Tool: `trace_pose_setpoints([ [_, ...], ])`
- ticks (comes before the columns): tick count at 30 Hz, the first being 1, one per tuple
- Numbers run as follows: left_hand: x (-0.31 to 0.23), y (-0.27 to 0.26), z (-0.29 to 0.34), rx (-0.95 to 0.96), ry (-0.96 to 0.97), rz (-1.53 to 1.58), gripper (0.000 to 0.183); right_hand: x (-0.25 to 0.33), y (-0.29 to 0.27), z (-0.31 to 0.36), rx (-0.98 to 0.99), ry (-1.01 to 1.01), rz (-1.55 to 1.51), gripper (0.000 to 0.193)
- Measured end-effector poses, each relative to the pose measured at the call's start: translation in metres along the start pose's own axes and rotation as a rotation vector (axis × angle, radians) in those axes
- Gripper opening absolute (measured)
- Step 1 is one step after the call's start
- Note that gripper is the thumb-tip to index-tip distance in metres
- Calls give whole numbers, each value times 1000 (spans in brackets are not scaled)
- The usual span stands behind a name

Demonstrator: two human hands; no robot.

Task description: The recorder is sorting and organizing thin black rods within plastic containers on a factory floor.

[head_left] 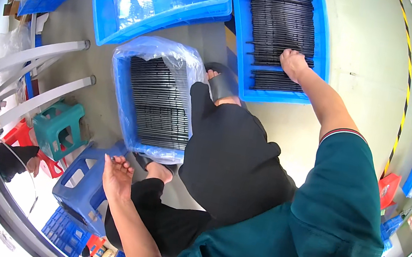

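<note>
My right hand (294, 65) reaches into a blue crate (323, 50) at the upper right, fingers bent down and closed on thin black rods (282, 26) lying in rows. A gap separates the main stack from a smaller group of rods nearer me. The fingertips are partly hidden, so how many rods they grip cannot be told. My left hand (118, 178) is raised palm up beside my knee, fingers loosely curled and apart, with nothing visible in it. Close to it stands a second blue crate (122, 116) lined with clear plastic, holding more black rods (160, 104).
A large blue bin (102, 11) sits at the upper left. Left of me are a blue stool (78, 183), a green stool (60, 125) and metal frame legs (42, 55). Another person's hand (33, 165) shows at far left. Yellow-black tape (403, 97) marks the floor on the right.
</note>
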State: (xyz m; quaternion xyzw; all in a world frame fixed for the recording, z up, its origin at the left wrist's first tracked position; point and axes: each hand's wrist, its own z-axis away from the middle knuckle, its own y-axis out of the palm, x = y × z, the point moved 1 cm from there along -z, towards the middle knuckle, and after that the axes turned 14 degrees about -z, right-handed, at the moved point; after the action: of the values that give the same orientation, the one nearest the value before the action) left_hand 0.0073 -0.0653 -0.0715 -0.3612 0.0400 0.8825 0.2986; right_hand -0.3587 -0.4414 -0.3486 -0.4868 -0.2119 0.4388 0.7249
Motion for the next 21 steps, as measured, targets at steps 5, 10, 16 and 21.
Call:
trace_pose_setpoints([
  [5, 1, -3, 2, -7, -12, 16, 32, 0, 22, -13, -19, 62, -62, 22],
  [10, -3, -3, 6, -29, 15, 34, 32, -2, 11, -13, 52, 29, -305, 17],
  [16, -7, -2, 13, 18, 74, 49, 31, -5, -6, 24, 121, 62, -569, 21],
  [21, -9, -5, 19, 27, 112, 75, 31, 0, -25, 38, 203, 208, -572, 20],
])
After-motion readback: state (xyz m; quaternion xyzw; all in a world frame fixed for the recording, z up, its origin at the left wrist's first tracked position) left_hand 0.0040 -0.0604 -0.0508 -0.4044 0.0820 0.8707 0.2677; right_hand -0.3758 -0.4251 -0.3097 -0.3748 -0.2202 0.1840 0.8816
